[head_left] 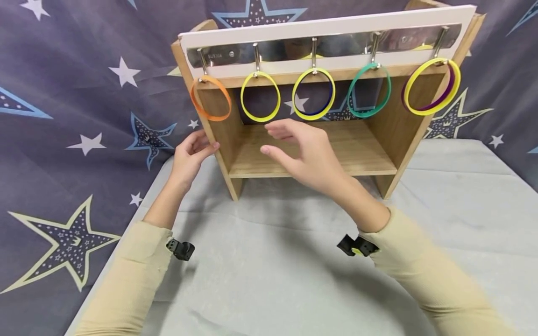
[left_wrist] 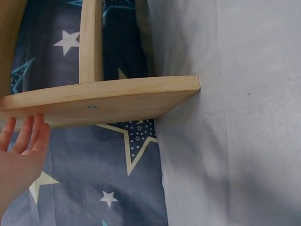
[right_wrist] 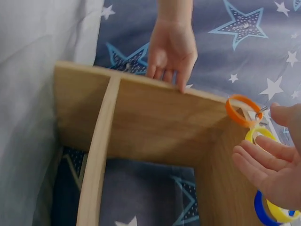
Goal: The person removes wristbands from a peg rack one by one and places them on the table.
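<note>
My left hand [head_left: 188, 156] touches the outer face of the left side panel [head_left: 224, 121] of a wooden shelf unit, its thumb by the front edge. In the left wrist view, this hand's fingers [left_wrist: 27, 134] reach straight up to the wood. My right hand [head_left: 311, 154] hovers before the shelf board [head_left: 357, 144], holding nothing, thumb apart from relaxed fingers. Just above it, a yellow ring [head_left: 260, 119] and a yellow ring with a blue one inside [head_left: 315, 116] hang from hooks. An orange ring [head_left: 216, 118] hangs left, above the left hand.
Farther right hang a green ring [head_left: 364, 114] and a yellow ring [head_left: 420, 112] paired with a purple one [head_left: 453, 88]. The hooks stick out from a metal strip [head_left: 286, 52] on a white board. Grey cloth [head_left: 252, 261] covers the table; a star-patterned curtain [head_left: 105, 177] hangs behind.
</note>
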`<state>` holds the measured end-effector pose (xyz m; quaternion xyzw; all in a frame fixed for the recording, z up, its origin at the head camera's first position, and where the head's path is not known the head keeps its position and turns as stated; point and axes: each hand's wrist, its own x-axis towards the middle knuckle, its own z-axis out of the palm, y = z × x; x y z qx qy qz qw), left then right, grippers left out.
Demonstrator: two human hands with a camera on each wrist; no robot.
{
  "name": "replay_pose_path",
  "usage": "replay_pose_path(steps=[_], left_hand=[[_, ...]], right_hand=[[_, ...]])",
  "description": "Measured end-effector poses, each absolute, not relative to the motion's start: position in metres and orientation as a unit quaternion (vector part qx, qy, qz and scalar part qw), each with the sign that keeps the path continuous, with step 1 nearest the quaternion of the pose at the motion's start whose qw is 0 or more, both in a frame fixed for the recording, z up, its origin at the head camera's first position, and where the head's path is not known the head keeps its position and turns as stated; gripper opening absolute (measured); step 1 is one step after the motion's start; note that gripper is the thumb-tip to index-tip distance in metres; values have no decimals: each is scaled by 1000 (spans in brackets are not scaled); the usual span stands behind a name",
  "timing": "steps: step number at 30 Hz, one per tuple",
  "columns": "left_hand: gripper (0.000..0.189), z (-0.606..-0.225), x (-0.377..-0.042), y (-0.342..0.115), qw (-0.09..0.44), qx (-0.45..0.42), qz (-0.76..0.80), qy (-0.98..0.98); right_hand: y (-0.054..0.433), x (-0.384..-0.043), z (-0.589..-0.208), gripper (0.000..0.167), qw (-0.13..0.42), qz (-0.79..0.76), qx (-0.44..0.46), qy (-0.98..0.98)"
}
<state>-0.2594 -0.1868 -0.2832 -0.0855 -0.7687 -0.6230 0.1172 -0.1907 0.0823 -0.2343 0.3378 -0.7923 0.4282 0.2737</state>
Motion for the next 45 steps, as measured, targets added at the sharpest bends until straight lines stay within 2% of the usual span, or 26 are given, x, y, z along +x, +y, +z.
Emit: replay_pose_path(steps=[6, 17, 27, 34, 45], left_hand=[[23, -285, -259, -186, 116, -85, -627, -766], [31, -285, -258, -185, 107, -71, -619, -775], [28, -282, -260, -186, 110, -67, -619, -775], [33, -284, -259, -187, 106, -67, -615, -778], [40, -284, -260, -187, 110, -70, -610, -782]], right_hand=[[61, -193, -226, 33, 246, 460, 344, -781], [38, -194, -214, 32, 248, 488, 331, -769], [32, -203, -204, 39, 219, 493, 297, -788], [26, -211, -205, 43, 193, 523, 272, -784], [17, -219, -205, 40, 204, 545, 268, -768]])
